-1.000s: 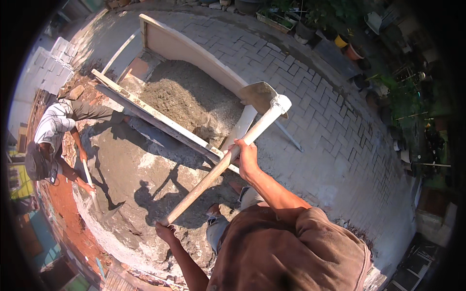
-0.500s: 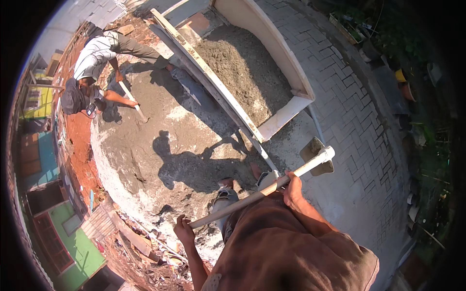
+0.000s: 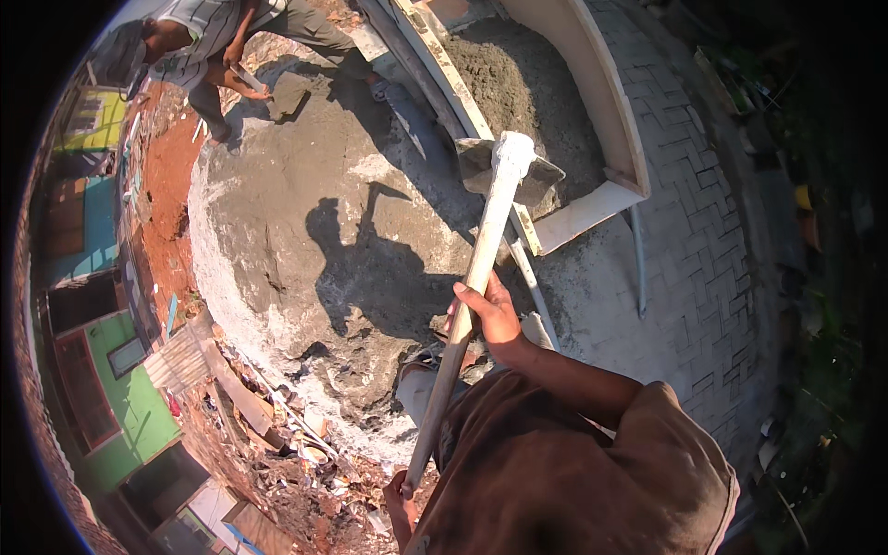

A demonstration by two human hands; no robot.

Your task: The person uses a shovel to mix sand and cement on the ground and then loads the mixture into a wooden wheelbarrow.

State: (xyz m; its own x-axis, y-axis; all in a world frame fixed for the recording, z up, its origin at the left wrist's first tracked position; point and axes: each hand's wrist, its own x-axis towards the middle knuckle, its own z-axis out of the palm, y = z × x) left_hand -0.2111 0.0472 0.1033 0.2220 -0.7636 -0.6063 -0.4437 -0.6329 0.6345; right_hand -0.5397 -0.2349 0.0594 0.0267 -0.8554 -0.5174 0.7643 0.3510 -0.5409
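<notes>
A hoe with a long pale wooden handle (image 3: pixel 491 227) runs away from me, its dark metal blade (image 3: pixel 476 168) over the near left part of a board-sided box (image 3: pixel 598 65) holding grey wet mix (image 3: pixel 490 83). White crust coats the socket. My right hand (image 3: pixel 492 319) is closed round the middle of the handle. My left hand (image 3: pixel 400 499) grips the lower end beside my brown shirt, partly hidden. Below lies a grey mortar patch (image 3: pixel 268 222) with my shadow on it.
A co-worker (image 3: pixel 185 46) bends at the upper left, gripping a second hoe (image 3: pixel 289 100). Rubble (image 3: pixel 314 435) and reddish dirt (image 3: pixel 166 194) edge the patch on the left. A paved path (image 3: pixel 694 277) curves along the right, with a pipe (image 3: pixel 638 259) by the box.
My hoe has swung from slanting low at the right to pointing forward, its head now over the box. The view has shifted, and the co-worker sits higher in it.
</notes>
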